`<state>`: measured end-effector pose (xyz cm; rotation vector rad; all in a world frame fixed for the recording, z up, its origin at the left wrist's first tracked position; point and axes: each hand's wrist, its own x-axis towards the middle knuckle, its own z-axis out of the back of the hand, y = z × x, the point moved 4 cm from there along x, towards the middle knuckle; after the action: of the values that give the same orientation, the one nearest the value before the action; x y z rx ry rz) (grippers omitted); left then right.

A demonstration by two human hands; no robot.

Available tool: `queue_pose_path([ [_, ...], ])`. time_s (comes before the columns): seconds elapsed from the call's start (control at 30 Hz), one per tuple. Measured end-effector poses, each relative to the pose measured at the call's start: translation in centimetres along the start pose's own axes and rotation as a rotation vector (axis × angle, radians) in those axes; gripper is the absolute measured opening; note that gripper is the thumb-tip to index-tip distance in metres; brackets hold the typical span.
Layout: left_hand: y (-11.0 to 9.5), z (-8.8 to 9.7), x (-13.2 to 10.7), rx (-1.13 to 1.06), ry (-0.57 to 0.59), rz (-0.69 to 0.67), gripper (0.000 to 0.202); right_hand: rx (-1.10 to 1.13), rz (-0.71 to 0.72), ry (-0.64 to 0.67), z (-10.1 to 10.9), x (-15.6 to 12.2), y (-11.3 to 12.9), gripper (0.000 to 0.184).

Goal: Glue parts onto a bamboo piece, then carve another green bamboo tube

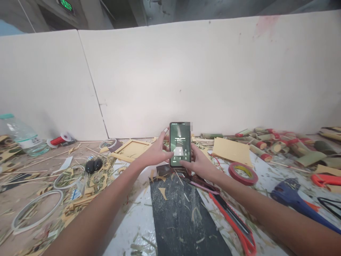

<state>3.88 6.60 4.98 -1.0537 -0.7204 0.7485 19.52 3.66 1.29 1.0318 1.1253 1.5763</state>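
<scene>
A smartphone (180, 144) is held upright between my two hands, its lit screen facing me with a keypad on it. My left hand (157, 151) grips the phone's left edge, the thumb over the lower left of the screen. From the right, my right hand (201, 163) closes on the lower right side, its thumb at the screen's bottom. Fingers behind the phone are hidden. Below lies a black mat (183, 217) strewn with shavings. Pink-handled scissors (205, 185) and a red utility knife (234, 224) lie by my right forearm.
On the right are a roll of red tape (243, 173), a blue glue gun (293, 199) and cut bamboo pieces (282, 144). At left stand a plastic bottle (26, 137), white rings (37, 212) and a black earbud case (93, 165). A white wall panel (170, 78) rises behind.
</scene>
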Motion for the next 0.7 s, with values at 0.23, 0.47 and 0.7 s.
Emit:
queue_pose_path([
  [0.23, 0.48, 0.02, 0.10, 0.027, -0.012, -0.025, 0.103, 0.042, -0.005, 0.024, -0.16, -0.07, -0.03, 0.054],
  [0.47, 0.40, 0.51, 0.14, -0.001, -0.011, -0.003, 0.092, 0.000, -0.010, 0.011, 0.00, 0.01, -0.17, 0.056],
  [0.7, 0.78, 0.75, 0.40, 0.004, -0.045, 0.031, 0.093, -0.056, -0.011, 0.022, 0.18, 0.02, -0.55, 0.051],
])
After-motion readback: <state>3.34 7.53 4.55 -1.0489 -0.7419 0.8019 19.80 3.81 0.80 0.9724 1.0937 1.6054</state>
